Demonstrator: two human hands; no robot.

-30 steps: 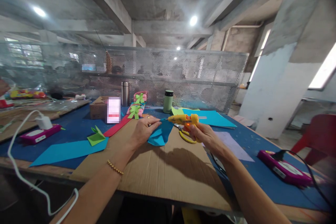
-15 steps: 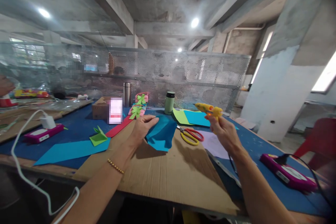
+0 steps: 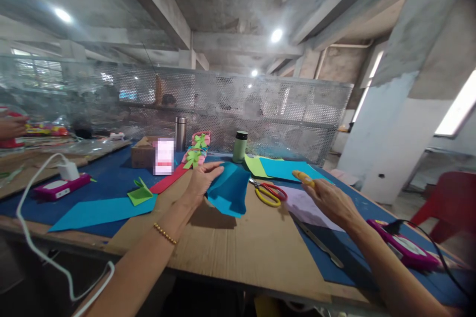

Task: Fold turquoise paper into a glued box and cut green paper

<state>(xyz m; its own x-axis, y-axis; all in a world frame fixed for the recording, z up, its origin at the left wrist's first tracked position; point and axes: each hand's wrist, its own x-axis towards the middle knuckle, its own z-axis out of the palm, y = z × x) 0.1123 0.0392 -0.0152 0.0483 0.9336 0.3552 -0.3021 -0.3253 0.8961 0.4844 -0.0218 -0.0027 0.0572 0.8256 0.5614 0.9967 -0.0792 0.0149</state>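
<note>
One second on, our left grip (image 3: 201, 183) pinches the blue paper (image 3: 231, 190) over the cardboard (image 3: 241, 247), while our right grip (image 3: 334, 203), closed round the glue gun (image 3: 302, 178), now sits well away from the paper. We find most of the gun hidden.

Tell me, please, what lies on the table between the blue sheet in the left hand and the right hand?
In the head view, scissors lie nearer the blue sheet, a lilac sheet nearer the right hand.
</note>
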